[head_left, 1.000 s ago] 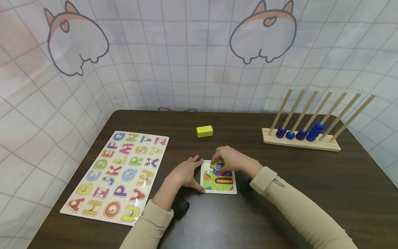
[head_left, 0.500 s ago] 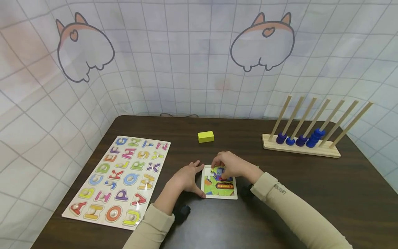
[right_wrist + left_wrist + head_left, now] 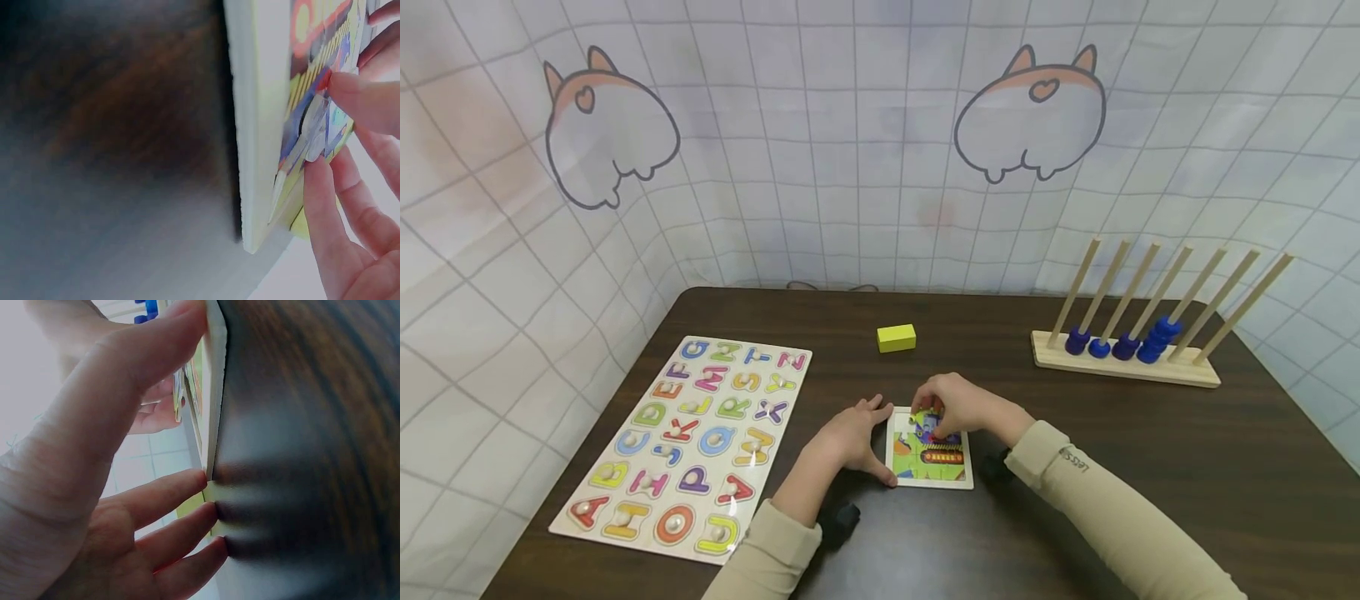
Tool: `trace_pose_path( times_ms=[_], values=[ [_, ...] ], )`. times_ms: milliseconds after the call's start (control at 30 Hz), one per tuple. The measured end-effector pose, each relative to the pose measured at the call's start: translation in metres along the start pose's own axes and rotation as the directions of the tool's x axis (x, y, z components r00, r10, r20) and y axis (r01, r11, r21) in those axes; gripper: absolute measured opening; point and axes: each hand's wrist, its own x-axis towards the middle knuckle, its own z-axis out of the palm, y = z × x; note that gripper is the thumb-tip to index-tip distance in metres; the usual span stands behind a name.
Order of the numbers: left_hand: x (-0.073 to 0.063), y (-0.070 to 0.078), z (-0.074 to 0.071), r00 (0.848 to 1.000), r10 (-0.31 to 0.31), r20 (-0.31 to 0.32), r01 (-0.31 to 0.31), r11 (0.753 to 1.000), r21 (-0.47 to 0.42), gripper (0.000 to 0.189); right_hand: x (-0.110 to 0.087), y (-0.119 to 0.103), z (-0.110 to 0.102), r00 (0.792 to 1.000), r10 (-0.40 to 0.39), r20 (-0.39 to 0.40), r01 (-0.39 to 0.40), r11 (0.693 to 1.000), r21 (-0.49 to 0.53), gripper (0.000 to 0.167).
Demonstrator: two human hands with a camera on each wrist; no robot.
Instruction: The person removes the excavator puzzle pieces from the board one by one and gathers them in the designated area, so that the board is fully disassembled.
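Note:
A small square jigsaw puzzle in a pale tray [image 3: 925, 483] lies before me, its picture showing a blue vehicle with an orange track. My left hand [image 3: 846, 437] is spread along the tray's left side, thumb at the near corner and index fingertip at the far one; its other fingertips rest on the table in the left wrist view. Over the upper part of the picture, my right hand [image 3: 964, 403] pinches a blue puzzle piece [image 3: 317, 125] between thumb and fingers. In the right wrist view this piece is tilted against the picture, and the fingers partly hide it.
On the left lies an alphabet peg board [image 3: 703, 507] with knobbed letters. A yellow block [image 3: 897, 338] sits behind the puzzle. Far right stands a wooden peg rack [image 3: 1180, 374] with blue and purple beads. A tiled-pattern cloth [image 3: 820, 167] hangs behind the dark table [image 3: 1075, 467].
The head view has tilted, so everything sits lower in it. My right hand stays over the same part of the puzzle with the piece; my left hand keeps its place at the tray.

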Motion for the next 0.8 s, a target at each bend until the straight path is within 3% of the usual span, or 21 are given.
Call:
trace_pose_path(
  times_ms=[200, 800],
  values=[
    [0.0004, -0.0002, 0.0017, 1.0, 0.0, -0.005, 0.001, 1.0, 0.005, 0.101, -0.0012, 0.0003, 0.0007, 0.999, -0.027, -0.02, 0.027, 1.0, 0.007, 0.028],
    [0.0003, 0.0012, 0.0009, 1.0, 0.0, -0.001, 0.0, 1.0, 0.017, 0.1, 0.0027, -0.0037, -0.0019, 0.999, -0.006, -0.033, 0.005, 1.0, -0.016, 0.029]
  ],
)
